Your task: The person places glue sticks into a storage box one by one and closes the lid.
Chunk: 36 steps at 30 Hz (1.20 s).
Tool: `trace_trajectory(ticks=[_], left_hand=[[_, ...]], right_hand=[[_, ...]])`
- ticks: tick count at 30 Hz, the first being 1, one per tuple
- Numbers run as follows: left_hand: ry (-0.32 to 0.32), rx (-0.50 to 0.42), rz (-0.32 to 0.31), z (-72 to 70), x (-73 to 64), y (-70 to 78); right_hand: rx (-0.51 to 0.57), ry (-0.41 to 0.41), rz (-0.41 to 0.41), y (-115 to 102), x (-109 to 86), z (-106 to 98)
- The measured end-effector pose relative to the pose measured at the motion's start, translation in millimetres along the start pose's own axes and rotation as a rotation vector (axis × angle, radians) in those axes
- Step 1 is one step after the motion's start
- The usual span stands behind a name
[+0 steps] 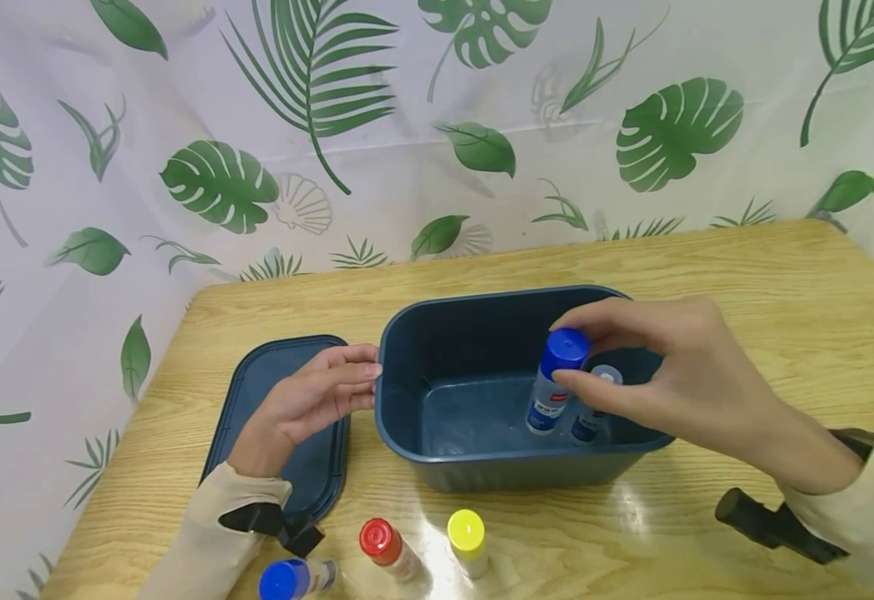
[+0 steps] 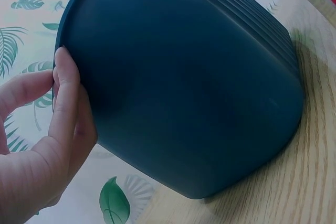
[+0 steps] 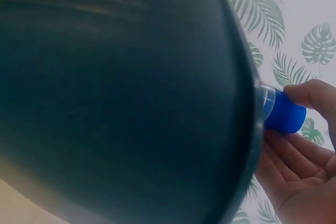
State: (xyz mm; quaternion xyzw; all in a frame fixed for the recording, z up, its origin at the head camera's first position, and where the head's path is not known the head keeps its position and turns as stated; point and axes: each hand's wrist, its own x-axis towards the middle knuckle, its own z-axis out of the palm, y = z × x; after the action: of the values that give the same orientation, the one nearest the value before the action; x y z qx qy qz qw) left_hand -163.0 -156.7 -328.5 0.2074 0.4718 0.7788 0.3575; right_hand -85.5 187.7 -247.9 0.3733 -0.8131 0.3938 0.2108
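A dark blue plastic bin (image 1: 526,471) stands on the table. My right hand (image 1: 676,367) pinches the blue cap of a clear, labelled bottle (image 1: 549,400), its body inside the bin and tilted. In the right wrist view the same blue cap (image 3: 287,113) shows between thumb and fingers beyond the rim, the rest hidden by the bin wall. Next to it, partly behind my fingers, is another clear bottle (image 1: 588,421) in the bin. My left hand (image 1: 317,396) touches the bin's left end, its fingertips against the outer wall just at the rim (image 2: 64,30).
The bin's dark lid (image 1: 279,367) lies flat on the left, partly under my left forearm. Along the near side are a lying blue-capped bottle (image 1: 287,579), a red-capped bottle (image 1: 384,546) and a yellow-capped bottle (image 1: 468,537). Behind the table hangs a leaf-patterned cloth (image 1: 407,108).
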Motion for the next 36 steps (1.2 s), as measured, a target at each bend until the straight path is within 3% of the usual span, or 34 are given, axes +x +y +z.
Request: trace_trajectory(ticks=[10,19,36], left_hand=[[0.006,-0.004,-0.005,0.0,-0.4,-0.9],[0.017,-0.015,-0.020,-0.2,-0.1,0.1],[-0.009,-0.030,-0.012,-1.6,0.3,-0.3]], right_hand=[[-0.043,-0.041,0.045,8,-2.8,4],[-0.014,-0.072,0.079,13,-4.2,8],[-0.009,-0.151,0.079,24,-8.2,16]])
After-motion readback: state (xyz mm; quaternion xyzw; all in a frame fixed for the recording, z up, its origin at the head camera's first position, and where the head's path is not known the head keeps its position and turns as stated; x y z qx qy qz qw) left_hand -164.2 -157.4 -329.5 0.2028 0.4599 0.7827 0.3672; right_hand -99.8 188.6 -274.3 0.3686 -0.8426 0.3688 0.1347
